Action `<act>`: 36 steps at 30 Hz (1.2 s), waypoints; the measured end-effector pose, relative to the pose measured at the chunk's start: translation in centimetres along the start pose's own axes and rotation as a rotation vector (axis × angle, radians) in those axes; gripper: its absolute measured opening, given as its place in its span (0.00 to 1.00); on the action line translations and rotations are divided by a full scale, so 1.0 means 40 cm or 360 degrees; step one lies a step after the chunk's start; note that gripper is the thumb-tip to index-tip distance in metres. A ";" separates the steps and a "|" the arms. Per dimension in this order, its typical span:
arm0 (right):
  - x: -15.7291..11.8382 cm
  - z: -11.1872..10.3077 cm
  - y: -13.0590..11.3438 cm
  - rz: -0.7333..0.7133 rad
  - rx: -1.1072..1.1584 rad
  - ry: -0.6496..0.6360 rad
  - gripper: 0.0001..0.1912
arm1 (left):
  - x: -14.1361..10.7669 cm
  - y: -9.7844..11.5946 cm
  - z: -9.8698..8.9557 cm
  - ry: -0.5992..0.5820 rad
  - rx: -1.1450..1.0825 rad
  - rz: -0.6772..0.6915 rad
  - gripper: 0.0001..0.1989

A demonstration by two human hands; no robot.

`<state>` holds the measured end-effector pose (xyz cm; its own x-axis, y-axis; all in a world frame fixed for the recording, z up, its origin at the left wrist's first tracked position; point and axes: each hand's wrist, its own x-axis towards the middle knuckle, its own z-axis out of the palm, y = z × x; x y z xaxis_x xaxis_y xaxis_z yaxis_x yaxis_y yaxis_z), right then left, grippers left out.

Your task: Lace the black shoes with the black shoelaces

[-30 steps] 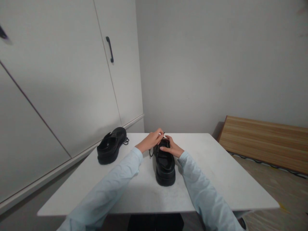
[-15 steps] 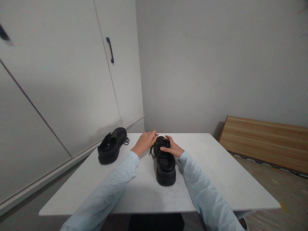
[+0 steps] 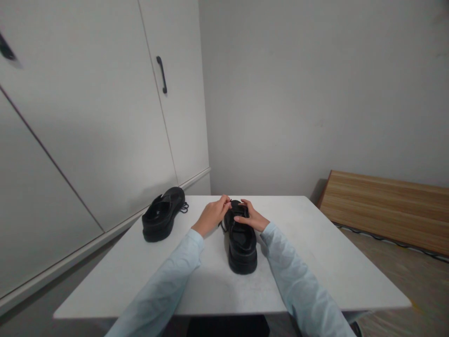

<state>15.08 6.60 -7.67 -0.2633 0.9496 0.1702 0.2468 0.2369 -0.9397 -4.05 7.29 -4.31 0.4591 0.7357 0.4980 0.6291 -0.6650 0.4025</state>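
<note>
The black lace-up shoe (image 3: 242,257) sits near the tabletop's (image 3: 315,262) middle, toe at 12 o'clock, heel at 6; its open mouth shows a dark insole (image 3: 242,238). The right hand (image 3: 255,219) comes from 4 o'clock, its grip clasped over the instep, thumb at the mouth and fingers farther toward the toe. The left hand (image 3: 213,215), at the shoe's 10 o'clock side, has its grip pinching a black shoelace (image 3: 222,227), with only a tiny tip showing. Well off toward 10 o'clock stands the second shoe (image 3: 163,217), also open-mouthed, near the tabletop's edge and the closed white cupboard (image 3: 105,117). The toe lies near the far edge; bare surface stretches widely toward 3 o'clock, and some remains below the heel. A second ago the left hand was over the toe; now it is back toward 10 o'clock, while the right has hardly moved.
</note>
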 end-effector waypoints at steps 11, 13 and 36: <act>0.000 0.002 0.000 0.0006 -0.0028 0.0007 0.50 | -0.024 -0.021 -0.004 -0.0044 -0.0448 -0.0070 0.09; 0.000 0.001 0.000 0.0008 -0.0049 0.0006 0.49 | -0.028 -0.022 -0.002 -0.0035 -0.0431 -0.0100 0.09; -0.012 0.004 -0.036 -0.0462 -0.0377 -0.0023 0.13 | -0.042 -0.062 -0.022 -0.0111 0.0132 0.0237 0.05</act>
<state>14.69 5.76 -6.44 -0.3666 0.8332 0.4140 0.3681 0.5386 -0.7579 -6.95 7.59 -5.48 0.5918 0.6389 0.4915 0.5989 -0.7566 0.2623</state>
